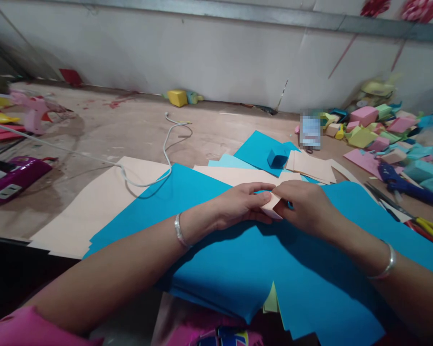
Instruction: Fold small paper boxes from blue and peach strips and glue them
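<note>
1. Nearest you, blue sheets (pixel 216 264) are hanging over the table's near edge, apparently serving as your work surface; green paper (pixel 270 303) is peeking out below.
2. Just above those sheets, your left hand (pixel 243 204) is gripping a small peach paper piece (pixel 272 206), thumb lying on its upper face, probably to keep the folded walls from shifting.
3. Your right hand (pixel 306 204) is meeting the piece's open end with bent fingers, likely steadying that edge; you are hiding the fingertips, so I cannot tell whether they are pinching it.
4. To your right, yellow-handled scissors (pixel 431 227) and a blue glue gun (pixel 400 185) are lying at the side, presumably for easy reach.
5. Beyond your hands, peach squares (pixel 310 166) are sitting beside a small blue box (pixel 276 157), seemingly kept off the working area.
6. Farther right, folded paper shapes (pixel 364 137) are crowding together, perhaps gathered there to leave you elbow room.
</note>
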Tool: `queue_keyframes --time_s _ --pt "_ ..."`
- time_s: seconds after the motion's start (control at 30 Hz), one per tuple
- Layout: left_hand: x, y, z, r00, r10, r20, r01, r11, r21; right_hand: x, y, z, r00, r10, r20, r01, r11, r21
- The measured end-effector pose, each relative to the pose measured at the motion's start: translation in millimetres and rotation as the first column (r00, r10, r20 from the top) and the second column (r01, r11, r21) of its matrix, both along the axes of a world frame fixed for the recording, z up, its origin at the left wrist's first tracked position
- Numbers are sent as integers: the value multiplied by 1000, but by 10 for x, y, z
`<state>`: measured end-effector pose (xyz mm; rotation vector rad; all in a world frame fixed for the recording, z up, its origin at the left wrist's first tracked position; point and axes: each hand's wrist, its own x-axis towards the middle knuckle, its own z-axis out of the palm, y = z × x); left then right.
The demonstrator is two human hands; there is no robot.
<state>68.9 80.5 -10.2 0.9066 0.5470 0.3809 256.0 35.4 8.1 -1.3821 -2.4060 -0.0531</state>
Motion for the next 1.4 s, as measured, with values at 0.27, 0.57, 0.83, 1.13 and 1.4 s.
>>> queue_keyframes --time_s 0.27,0.57,0.83,1.13,1.4 --pt "-6 8 2 1000 -12 14 12 1000 -11 19 13 33 999 6 -38 -9 998 -55" --pt "9 10 3 999 34 36 -32 998 -59 63 74 123 981 -70 -179 35 981 -193" --pt "21 49 23 994 104 12 -100 976 -194 256 240 86 833 -320 -452 301 947 -116" --pt "3 38 27 999 42 -3 -42 991 -131 540 577 -162 807 -565 -175 558 825 -89" --pt "5 9 24 998 55 -2 -55 995 -87 495 837 -168 783 -621 33 622 782 -43"
